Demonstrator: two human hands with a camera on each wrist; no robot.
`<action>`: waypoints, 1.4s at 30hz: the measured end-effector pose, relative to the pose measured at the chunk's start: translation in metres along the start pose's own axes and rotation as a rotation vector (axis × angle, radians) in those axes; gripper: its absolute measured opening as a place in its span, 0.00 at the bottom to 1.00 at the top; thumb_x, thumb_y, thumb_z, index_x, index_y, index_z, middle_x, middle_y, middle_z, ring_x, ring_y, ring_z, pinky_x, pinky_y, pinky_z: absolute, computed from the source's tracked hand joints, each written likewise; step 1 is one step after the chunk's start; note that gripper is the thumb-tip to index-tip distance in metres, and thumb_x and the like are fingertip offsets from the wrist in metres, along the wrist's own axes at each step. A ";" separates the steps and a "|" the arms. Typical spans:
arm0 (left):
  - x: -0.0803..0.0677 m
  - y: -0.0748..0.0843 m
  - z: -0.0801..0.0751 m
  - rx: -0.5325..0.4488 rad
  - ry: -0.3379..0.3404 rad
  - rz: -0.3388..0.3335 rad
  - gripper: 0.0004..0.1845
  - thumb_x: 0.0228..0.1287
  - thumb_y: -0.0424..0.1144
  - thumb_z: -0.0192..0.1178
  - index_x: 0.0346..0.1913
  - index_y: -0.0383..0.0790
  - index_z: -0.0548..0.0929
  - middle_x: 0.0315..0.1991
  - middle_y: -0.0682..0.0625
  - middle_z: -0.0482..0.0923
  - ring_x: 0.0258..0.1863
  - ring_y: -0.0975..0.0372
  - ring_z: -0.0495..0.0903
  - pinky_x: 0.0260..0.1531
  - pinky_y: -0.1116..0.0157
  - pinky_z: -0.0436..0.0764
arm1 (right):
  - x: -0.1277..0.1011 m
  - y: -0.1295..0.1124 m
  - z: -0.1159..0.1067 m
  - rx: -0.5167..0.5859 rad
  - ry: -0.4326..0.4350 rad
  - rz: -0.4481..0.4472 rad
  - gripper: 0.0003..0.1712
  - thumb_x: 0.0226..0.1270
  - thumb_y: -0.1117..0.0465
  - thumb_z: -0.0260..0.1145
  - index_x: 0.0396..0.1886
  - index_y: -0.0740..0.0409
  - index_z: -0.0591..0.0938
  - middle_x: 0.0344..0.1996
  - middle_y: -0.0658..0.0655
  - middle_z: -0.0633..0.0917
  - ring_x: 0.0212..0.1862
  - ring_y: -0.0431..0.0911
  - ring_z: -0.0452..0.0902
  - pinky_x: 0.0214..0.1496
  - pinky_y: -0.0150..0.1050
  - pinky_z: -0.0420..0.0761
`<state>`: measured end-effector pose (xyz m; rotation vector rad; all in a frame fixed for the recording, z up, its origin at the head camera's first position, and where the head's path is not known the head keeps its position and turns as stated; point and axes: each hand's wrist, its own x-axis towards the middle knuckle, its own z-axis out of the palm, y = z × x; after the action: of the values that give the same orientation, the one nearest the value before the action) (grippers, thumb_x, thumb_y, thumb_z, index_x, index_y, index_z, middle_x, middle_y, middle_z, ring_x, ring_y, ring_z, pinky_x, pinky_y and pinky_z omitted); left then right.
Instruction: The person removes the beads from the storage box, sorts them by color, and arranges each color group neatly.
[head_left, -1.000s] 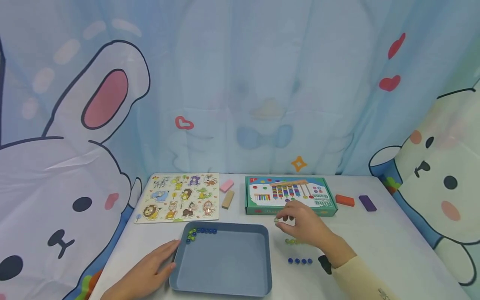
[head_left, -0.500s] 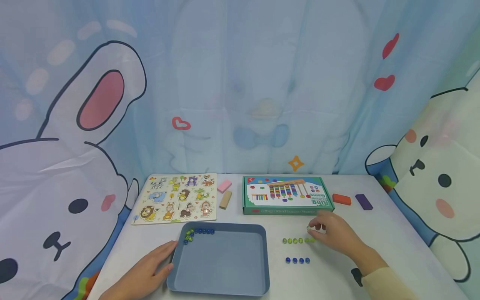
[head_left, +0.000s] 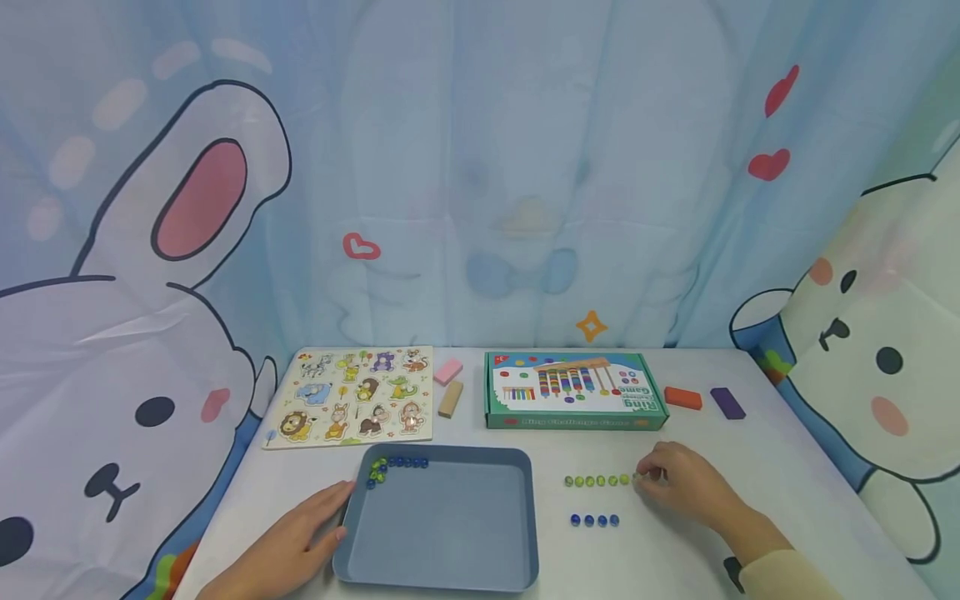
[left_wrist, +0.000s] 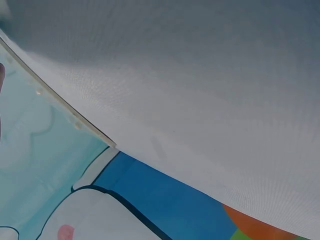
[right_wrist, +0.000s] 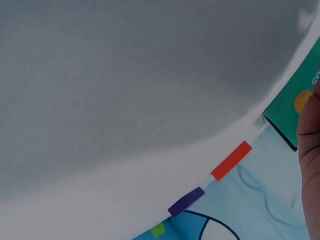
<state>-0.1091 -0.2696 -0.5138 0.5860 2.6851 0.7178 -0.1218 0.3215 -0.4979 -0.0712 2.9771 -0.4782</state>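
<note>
Fingers (head_left: 651, 477) of the right hand (head_left: 686, 487) are drawn together at their tips, and a green marble appears to be pinched at the right end of the green row (head_left: 597, 481); the marble itself is too small to be made out with certainty. The left hand (head_left: 288, 546) is laid flat with relaxed fingers against the left wall of the grey-blue tray (head_left: 442, 575), near the front edge of the tabletop (head_left: 750, 442).

Items are recorded from largest to smallest. The tray is seated at the front centre of the tabletop, with a small cluster of blue and green marbles (head_left: 390, 467) lodged in its rear left corner. An animal puzzle board (head_left: 352, 397) is placed toward the rear left, and a green game box (head_left: 573, 390) toward the rear centre. Pink (head_left: 451, 372) and tan (head_left: 452, 399) blocks are found between them; orange (head_left: 682, 398) and purple (head_left: 727, 403) blocks are found right of the box. The green row and a shorter blue row (head_left: 594, 521) are laid out right of the tray, the blue row nearer the front edge.

It is judged that a marble is being added to the green row. It is advised that the marble be lowered until contact with the tabletop is made, set against the last marble in line, and released without any sideways push, since the row is liable to be scattered by a slight knock. The tray is best kept steadied.
</note>
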 end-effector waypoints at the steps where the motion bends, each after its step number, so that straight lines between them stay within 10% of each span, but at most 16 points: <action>1: 0.000 0.000 0.000 -0.002 -0.001 -0.001 0.40 0.79 0.65 0.49 0.83 0.45 0.61 0.81 0.45 0.63 0.80 0.46 0.65 0.75 0.37 0.69 | 0.000 0.000 0.001 -0.001 0.001 -0.003 0.07 0.59 0.58 0.80 0.38 0.48 0.91 0.28 0.44 0.80 0.36 0.42 0.73 0.42 0.41 0.83; 22: -0.003 0.004 -0.003 -0.014 0.007 0.001 0.38 0.80 0.62 0.50 0.83 0.46 0.61 0.81 0.45 0.63 0.80 0.45 0.65 0.75 0.37 0.68 | 0.002 -0.008 -0.016 -0.028 0.092 -0.082 0.18 0.57 0.49 0.82 0.45 0.48 0.92 0.34 0.46 0.82 0.39 0.42 0.75 0.38 0.35 0.82; 33: -0.002 0.002 -0.002 -0.005 0.015 -0.006 0.38 0.79 0.63 0.51 0.83 0.48 0.61 0.81 0.47 0.64 0.80 0.46 0.65 0.75 0.38 0.69 | 0.016 -0.078 -0.026 -0.056 0.208 -0.284 0.15 0.62 0.47 0.79 0.47 0.45 0.91 0.39 0.44 0.85 0.43 0.39 0.78 0.46 0.40 0.89; 42: -0.001 0.002 -0.001 -0.017 0.000 -0.009 0.39 0.79 0.63 0.50 0.83 0.46 0.61 0.81 0.45 0.63 0.80 0.45 0.65 0.75 0.37 0.68 | 0.040 -0.163 -0.017 -0.024 0.137 -0.535 0.17 0.67 0.46 0.76 0.51 0.46 0.91 0.44 0.43 0.86 0.48 0.37 0.80 0.52 0.38 0.88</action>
<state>-0.1081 -0.2693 -0.5119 0.5696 2.6776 0.7379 -0.1595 0.1695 -0.4357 -0.8847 3.0725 -0.5138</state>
